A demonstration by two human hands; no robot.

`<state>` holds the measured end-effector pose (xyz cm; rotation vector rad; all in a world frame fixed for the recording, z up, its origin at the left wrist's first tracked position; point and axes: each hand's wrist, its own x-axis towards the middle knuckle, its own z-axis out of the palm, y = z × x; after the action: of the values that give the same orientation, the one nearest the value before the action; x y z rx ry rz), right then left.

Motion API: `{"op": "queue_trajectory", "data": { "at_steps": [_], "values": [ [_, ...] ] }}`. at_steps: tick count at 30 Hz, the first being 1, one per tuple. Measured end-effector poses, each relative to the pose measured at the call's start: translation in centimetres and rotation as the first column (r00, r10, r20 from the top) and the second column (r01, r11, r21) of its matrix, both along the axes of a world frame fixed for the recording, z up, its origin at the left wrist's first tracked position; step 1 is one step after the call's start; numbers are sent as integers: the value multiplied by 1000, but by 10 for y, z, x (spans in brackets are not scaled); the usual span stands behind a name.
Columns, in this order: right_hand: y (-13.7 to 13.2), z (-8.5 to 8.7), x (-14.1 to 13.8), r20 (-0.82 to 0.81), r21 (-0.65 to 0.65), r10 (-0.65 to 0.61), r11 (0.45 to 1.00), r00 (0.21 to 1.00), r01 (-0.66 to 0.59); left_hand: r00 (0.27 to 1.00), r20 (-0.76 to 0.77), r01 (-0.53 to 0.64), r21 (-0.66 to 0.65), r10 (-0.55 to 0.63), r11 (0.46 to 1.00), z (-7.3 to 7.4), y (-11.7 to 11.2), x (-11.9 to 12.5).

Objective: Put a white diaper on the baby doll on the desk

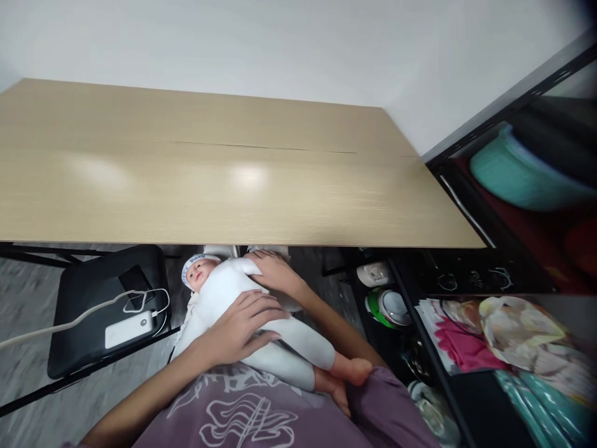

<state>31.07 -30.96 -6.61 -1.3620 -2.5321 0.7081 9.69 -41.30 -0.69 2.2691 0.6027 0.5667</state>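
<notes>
A baby doll (pixel 226 295) in a white outfit and a white printed cap lies on its back across my lap, its head to the left and its bare feet to the right. My left hand (pixel 245 323) rests flat on the doll's lower body, fingers stretched out. Farther off, my right hand (pixel 275 270) lies against the doll's far side near its chest and arm, with fingers extended. Neither hand wraps round the doll. Part of the doll's far side is hidden by my right hand.
A light wood table (pixel 224 193) spans ahead, its front edge just beyond the doll. On the left, a black stool (pixel 84 311) carries a white power bank (pixel 128 330) with cables. A black shelf (pixel 485 404) at right holds plastic packs, cloths and a teal basin (pixel 522 174).
</notes>
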Motion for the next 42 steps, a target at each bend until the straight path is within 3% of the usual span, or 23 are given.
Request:
{"op": "queue_trajectory", "data": {
  "at_steps": [2,3,4,6,7,8,9,11,14,18,22,24,26,30,33,37,42],
  "values": [
    [0,6,-9,17,5,40,999,999,-40,986,68,-150,4,149,989,-10,-18,-26],
    [-1,10,-12,21,19,55,998,998,-56,948,122,-298,7,295,955,-20,-29,-41],
    [-2,13,-13,21,39,70,997,997,-71,861,156,-491,-1,485,871,-32,-40,-57],
    [-5,18,-15,7,79,94,992,996,-94,570,76,-814,-79,818,575,-58,-60,-87],
    [-6,19,-16,-5,94,104,990,995,-103,466,-13,-874,-165,885,458,-71,-68,-100],
    [-6,21,-17,-16,108,116,988,993,-114,416,-119,-889,-262,902,376,-82,-75,-110],
    [-6,22,-18,-26,122,128,985,991,-124,407,-218,-883,-342,887,321,-90,-80,-117],
    [-5,25,-21,-48,148,159,977,986,-150,431,-337,-865,-419,837,277,-101,-86,-124],
    [-7,37,-24,-75,193,201,964,977,-183,417,-318,-867,-422,852,266,-102,-90,-120],
    [-20,69,-10,-168,251,236,949,957,-190,394,-172,-852,-437,903,289,-94,-100,-115],
    [-39,106,25,-278,266,183,958,943,-108,447,49,-863,-240,893,445,-77,-93,-120],
    [-44,120,43,-277,244,82,970,957,-12,518,91,-844,-108,850,526,-58,-73,-120],
    [-42,127,58,-260,241,-30,966,965,95,591,-9,-807,-32,807,590,-32,-40,-116],
    [-18,123,78,-258,288,-208,916,944,281,652,-165,-753,-32,740,657,22,44,-95],
    [7,111,86,-247,299,-290,885,925,357,675,-214,-718,30,706,696,43,101,-81],
    [27,93,93,-225,277,-335,878,915,390,664,-305,-674,153,683,723,48,145,-75],
    [23,72,97,-246,330,-377,834,893,443,649,-347,-622,270,677,735,41,150,-81]
  ]
}}
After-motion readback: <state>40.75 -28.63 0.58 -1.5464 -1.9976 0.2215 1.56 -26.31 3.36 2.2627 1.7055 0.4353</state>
